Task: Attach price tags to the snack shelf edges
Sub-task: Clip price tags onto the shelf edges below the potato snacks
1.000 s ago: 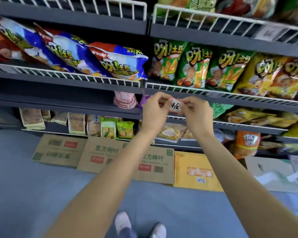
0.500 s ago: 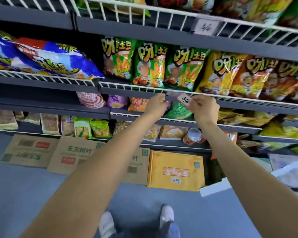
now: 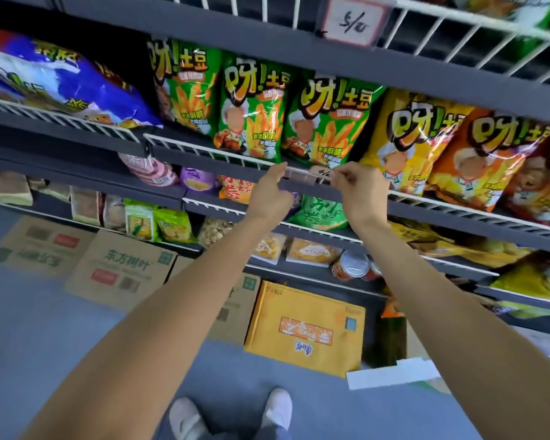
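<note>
price tag pinched by right hand; left hand pinches shelf edge.

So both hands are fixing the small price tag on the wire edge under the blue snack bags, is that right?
Not quite. In the head view, the left hand and right hand work the price tag onto the wire edge under the green snack bags, not the blue ones.

Dark grey shelving with white wire rails, grey floor, cardboard boxes lined along the base.
</note>
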A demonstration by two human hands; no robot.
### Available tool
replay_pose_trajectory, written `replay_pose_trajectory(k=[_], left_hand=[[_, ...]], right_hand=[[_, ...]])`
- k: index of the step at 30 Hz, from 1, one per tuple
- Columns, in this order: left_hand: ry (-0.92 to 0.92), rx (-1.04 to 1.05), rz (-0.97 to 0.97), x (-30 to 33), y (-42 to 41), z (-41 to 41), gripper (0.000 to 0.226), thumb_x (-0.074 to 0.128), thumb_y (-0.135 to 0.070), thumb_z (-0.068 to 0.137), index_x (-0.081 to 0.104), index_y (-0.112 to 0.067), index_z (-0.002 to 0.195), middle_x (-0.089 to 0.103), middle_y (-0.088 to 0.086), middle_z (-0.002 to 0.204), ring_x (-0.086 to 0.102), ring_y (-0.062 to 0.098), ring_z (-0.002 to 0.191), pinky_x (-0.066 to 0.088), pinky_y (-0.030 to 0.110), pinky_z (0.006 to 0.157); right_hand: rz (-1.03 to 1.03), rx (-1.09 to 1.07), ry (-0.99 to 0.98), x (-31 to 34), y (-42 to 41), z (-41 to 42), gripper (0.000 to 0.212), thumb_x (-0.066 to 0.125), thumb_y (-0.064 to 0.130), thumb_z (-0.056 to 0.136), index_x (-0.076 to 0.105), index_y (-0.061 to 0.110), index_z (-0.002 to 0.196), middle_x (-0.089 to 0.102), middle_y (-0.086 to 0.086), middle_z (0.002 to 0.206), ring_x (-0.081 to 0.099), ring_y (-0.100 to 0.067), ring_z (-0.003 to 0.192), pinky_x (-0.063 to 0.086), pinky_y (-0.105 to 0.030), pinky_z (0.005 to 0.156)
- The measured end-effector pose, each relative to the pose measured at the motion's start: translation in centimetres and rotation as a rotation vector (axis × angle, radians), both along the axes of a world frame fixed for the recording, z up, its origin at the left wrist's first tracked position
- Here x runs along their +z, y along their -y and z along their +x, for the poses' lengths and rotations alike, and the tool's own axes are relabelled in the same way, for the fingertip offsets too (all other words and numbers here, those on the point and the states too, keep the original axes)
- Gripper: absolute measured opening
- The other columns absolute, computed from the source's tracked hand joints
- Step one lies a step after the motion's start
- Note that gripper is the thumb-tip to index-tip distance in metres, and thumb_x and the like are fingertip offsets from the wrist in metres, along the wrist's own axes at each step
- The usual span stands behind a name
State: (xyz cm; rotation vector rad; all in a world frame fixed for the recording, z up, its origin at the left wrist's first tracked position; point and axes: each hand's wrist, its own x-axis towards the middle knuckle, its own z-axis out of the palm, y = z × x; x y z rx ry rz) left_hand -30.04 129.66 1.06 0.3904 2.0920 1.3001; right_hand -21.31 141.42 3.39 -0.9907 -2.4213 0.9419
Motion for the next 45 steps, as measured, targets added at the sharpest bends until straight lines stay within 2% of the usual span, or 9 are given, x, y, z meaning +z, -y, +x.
replay_pose_trajectory(k=[6, 9, 12, 15, 18, 20, 27, 32, 45], left_hand=[[-0.123, -0.084, -0.095, -0.1, 0.3, 0.7, 0.072, 0.044, 0.006, 0.085, 0.021, -0.021, 0.148, 0.051, -0.013, 0.087, 0.057, 0.022, 0.078, 0.046, 0.035, 0.061], [-0.100, -0.068, -0.069, -0.3, 0.4, 1.1, 0.071, 0.045, 0.006, 0.086, 0.022, -0.022, 0.148, 0.055, 0.004, 0.131, 0.044, 0.001, 0.060, 0.038, 0.009, 0.047], [-0.101, -0.054, -0.033, -0.7, 0.7, 1.1, 0.070, 0.046, 0.008, 0.085, 0.027, -0.020, 0.146, 0.041, 0.006, 0.146, 0.051, -0.006, 0.064, 0.037, 0.004, 0.046], [-0.090, -0.040, 0.000, -1.0, 0.9, 0.7, 0.067, 0.043, 0.011, 0.083, 0.033, -0.016, 0.144, 0.039, 0.006, 0.148, 0.060, 0.027, 0.108, 0.042, 0.007, 0.052], [-0.133, -0.075, -0.023, -1.3, 1.1, 0.5, 0.058, 0.043, 0.011, 0.082, 0.045, -0.009, 0.137, 0.038, 0.003, 0.148, 0.037, 0.019, 0.136, 0.035, 0.013, 0.100], [-0.181, -0.101, -0.051, -1.4, 1.4, 0.6, 0.058, 0.044, 0.010, 0.082, 0.046, -0.009, 0.137, 0.040, 0.003, 0.147, 0.034, 0.015, 0.138, 0.023, 0.015, 0.108], [-0.259, -0.178, -0.108, -1.2, 1.6, 0.0, 0.047, 0.047, 0.007, 0.082, 0.060, -0.010, 0.123, 0.036, 0.001, 0.150, 0.034, 0.015, 0.137, 0.026, 0.014, 0.102], [-0.167, -0.121, -0.042, -1.5, 1.2, 0.0, 0.055, 0.047, 0.007, 0.082, 0.050, -0.016, 0.132, 0.043, 0.004, 0.144, 0.047, 0.019, 0.127, 0.040, 0.021, 0.088], [0.075, 0.020, 0.074, -1.3, 0.4, -0.3, 0.063, 0.045, 0.007, 0.084, 0.036, -0.013, 0.143, 0.041, 0.007, 0.146, 0.034, 0.013, 0.137, 0.031, 0.021, 0.096]], right_hand=[[0.058, 0.059, -0.049, -0.3, 0.4, -0.7, 0.017, 0.056, 0.008, 0.091, 0.072, 0.003, 0.096, 0.072, -0.010, 0.094, 0.056, -0.011, 0.077, 0.034, -0.008, 0.064], [0.066, 0.067, -0.059, -0.5, 0.5, -0.9, 0.017, 0.057, 0.008, 0.091, 0.072, 0.003, 0.096, 0.072, -0.010, 0.092, 0.058, -0.012, 0.076, 0.035, -0.013, 0.068], [0.130, 0.097, -0.054, -0.4, 0.6, -1.1, 0.019, 0.054, 0.007, 0.091, 0.071, 0.004, 0.099, 0.072, -0.011, 0.090, 0.063, -0.020, 0.078, 0.040, -0.019, 0.069], [0.234, 0.156, -0.019, -0.5, 0.5, -1.5, 0.020, 0.050, 0.005, 0.092, 0.068, 0.004, 0.101, 0.071, -0.014, 0.085, 0.063, -0.027, 0.076, 0.050, -0.033, 0.070], [0.334, 0.220, 0.053, -0.9, 0.4, -2.1, 0.020, 0.048, 0.001, 0.090, 0.065, 0.004, 0.099, 0.067, -0.017, 0.080, 0.061, -0.033, 0.071, 0.052, -0.041, 0.064], [0.405, 0.239, 0.108, -1.3, 0.4, -2.3, 0.021, 0.049, -0.005, 0.085, 0.064, 0.004, 0.096, 0.066, -0.016, 0.081, 0.060, -0.035, 0.072, 0.052, -0.040, 0.061], [0.501, 0.240, 0.159, -2.3, 0.1, -2.6, 0.018, 0.054, 0.004, 0.089, 0.069, 0.002, 0.099, 0.056, -0.014, 0.108, 0.055, -0.032, 0.099, 0.040, -0.032, 0.060], [0.510, 0.224, 0.181, -2.6, 0.0, -3.0, 0.015, 0.057, 0.001, 0.085, 0.065, 0.005, 0.097, 0.058, -0.014, 0.098, 0.055, -0.033, 0.092, 0.035, -0.031, 0.058], [0.574, 0.195, 0.212, -3.2, -0.3, -3.1, 0.014, 0.055, 0.003, 0.085, 0.066, 0.008, 0.092, 0.062, -0.012, 0.094, 0.057, -0.034, 0.083, 0.033, -0.030, 0.057]])
